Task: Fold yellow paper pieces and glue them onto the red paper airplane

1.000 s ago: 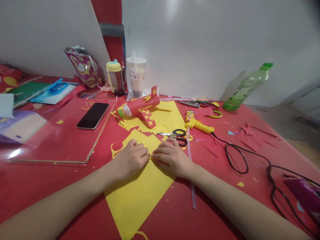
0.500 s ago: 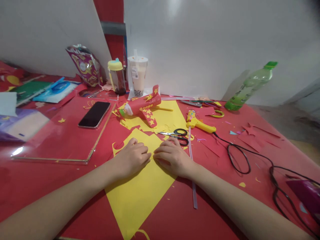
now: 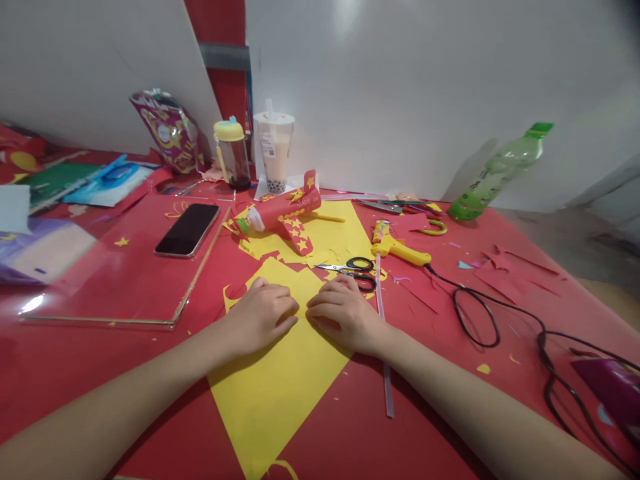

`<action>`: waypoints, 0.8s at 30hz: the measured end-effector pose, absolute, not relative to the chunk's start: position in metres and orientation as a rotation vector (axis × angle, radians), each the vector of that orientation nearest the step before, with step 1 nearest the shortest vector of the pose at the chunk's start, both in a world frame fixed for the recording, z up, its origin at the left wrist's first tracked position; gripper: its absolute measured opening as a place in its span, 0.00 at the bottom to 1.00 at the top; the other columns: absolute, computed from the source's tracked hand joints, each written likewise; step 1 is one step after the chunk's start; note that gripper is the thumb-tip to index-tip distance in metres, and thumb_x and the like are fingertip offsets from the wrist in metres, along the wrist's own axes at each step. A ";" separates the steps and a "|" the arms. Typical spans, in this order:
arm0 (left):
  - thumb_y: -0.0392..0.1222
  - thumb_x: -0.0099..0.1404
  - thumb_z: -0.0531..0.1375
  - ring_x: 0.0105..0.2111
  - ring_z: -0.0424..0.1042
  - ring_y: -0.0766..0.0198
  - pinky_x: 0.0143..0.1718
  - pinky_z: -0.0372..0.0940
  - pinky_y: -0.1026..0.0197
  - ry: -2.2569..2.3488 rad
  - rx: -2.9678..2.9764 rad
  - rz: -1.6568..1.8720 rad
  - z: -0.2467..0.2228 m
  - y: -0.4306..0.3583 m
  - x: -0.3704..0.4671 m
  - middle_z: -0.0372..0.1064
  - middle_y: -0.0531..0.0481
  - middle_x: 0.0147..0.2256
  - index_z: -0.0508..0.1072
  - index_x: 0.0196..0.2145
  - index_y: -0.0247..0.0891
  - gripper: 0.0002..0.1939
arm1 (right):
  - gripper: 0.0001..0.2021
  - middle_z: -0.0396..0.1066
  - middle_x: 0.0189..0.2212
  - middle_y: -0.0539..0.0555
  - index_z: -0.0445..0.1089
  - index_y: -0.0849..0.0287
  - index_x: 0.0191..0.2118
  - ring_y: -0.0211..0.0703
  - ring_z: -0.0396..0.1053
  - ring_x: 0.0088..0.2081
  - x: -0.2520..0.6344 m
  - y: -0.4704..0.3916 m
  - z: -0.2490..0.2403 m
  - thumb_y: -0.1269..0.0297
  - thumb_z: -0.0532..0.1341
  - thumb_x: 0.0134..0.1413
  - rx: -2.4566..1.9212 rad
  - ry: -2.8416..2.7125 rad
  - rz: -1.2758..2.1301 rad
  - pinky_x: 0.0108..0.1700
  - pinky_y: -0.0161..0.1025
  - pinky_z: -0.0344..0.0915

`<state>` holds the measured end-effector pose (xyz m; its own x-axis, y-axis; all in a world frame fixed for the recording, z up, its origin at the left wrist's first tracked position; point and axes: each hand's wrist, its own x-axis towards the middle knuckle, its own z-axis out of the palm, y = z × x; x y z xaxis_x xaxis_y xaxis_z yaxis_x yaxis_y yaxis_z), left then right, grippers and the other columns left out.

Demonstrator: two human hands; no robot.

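Note:
A sheet of yellow paper (image 3: 275, 400) lies at an angle on the red tabletop, its lower corner towards me. My left hand (image 3: 265, 313) rests over its upper part with the fingers curled and closed. Facing it across a narrow gap, my right hand (image 3: 345, 313) is closed too, its fingers bent together over the paper. The fingertips of both are partly hidden, so I cannot make out what they hold. Black-handled scissors (image 3: 357, 268) lie just beyond my right hand. A clear glue stick (image 3: 384, 333) passes by my right wrist.
Behind the scissors sits a red paper rocket (image 3: 287, 213) with yellow stars. A yellow glue gun (image 3: 400, 250) trails a black cord (image 3: 480, 293) rightwards. A phone (image 3: 187, 230) lies left; a milk tea cup (image 3: 275, 150), a yellow-lidded bottle (image 3: 233, 157) and a green bottle (image 3: 495, 173) stand behind.
My left hand has shifted slightly left and its fingers have loosened a little, with the thumb showing more. My right hand stays almost still.

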<state>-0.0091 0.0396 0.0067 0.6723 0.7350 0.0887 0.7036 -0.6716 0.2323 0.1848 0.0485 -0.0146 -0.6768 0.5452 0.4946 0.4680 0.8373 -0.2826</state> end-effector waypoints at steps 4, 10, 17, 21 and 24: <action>0.39 0.62 0.51 0.29 0.63 0.64 0.32 0.47 0.59 1.189 2.730 0.214 0.008 0.038 -0.007 0.64 0.52 0.26 0.68 0.26 0.35 0.10 | 0.07 0.73 0.28 0.49 0.69 0.57 0.28 0.38 0.65 0.32 0.186 0.049 -0.016 0.69 0.55 0.53 -0.744 -2.433 0.198 0.44 0.43 0.50; 0.37 0.62 0.50 0.29 0.63 0.64 0.32 0.47 0.59 1.202 2.806 0.216 0.006 0.035 -0.007 0.64 0.52 0.25 0.67 0.26 0.35 0.10 | 0.06 0.73 0.28 0.49 0.68 0.58 0.28 0.37 0.64 0.33 0.186 0.049 -0.015 0.70 0.55 0.52 -0.729 -2.431 0.204 0.44 0.42 0.50; 0.36 0.61 0.50 0.28 0.63 0.64 0.32 0.47 0.59 1.196 2.869 0.291 0.001 0.035 -0.006 0.64 0.52 0.24 0.67 0.25 0.35 0.09 | 0.07 0.73 0.28 0.50 0.68 0.59 0.27 0.38 0.64 0.33 0.185 0.051 -0.019 0.70 0.56 0.52 -0.705 -2.425 0.187 0.43 0.42 0.49; 0.35 0.61 0.50 0.27 0.62 0.65 0.31 0.47 0.59 1.204 2.874 0.295 0.001 0.034 -0.006 0.63 0.52 0.23 0.66 0.24 0.35 0.10 | 0.05 0.72 0.27 0.49 0.68 0.59 0.26 0.37 0.64 0.32 0.185 0.051 -0.019 0.71 0.57 0.50 -0.693 -2.408 0.186 0.43 0.42 0.49; 0.35 0.61 0.50 0.27 0.62 0.65 0.31 0.47 0.60 1.207 2.873 0.295 0.001 0.033 -0.005 0.64 0.52 0.23 0.66 0.24 0.35 0.10 | 0.05 0.73 0.27 0.49 0.68 0.59 0.26 0.37 0.63 0.32 0.185 0.051 -0.018 0.71 0.57 0.49 -0.697 -2.407 0.186 0.43 0.41 0.49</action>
